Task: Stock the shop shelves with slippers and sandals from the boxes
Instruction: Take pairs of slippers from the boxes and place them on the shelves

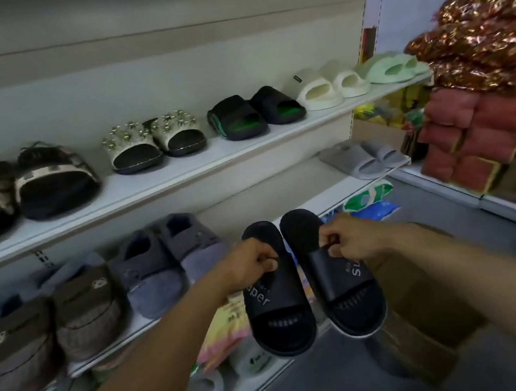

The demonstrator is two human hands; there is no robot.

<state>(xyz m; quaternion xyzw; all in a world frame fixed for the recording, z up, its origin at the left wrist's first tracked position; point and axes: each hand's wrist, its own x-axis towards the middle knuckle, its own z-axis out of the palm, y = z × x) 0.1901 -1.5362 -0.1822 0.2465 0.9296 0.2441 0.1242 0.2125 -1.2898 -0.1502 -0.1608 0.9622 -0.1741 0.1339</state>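
I am holding one black moulded slide slipper in each hand, in the air before the middle white shelf (323, 199). My left hand (252, 260) is pinching the strap edge of the left black slipper (275, 295); my right hand (344, 239) is pinching the strap of the right black slipper (330, 271). Both are hanging with long axes running away from me, heels toward the shelf, toes down and nearer me. The bare stretch of shelf is lying ahead, nearer my right hand, between the grey closed plush slippers (172, 257) and the grey slides (362, 157). Strap lettering is reading "Super" on the left, partly hidden on the right
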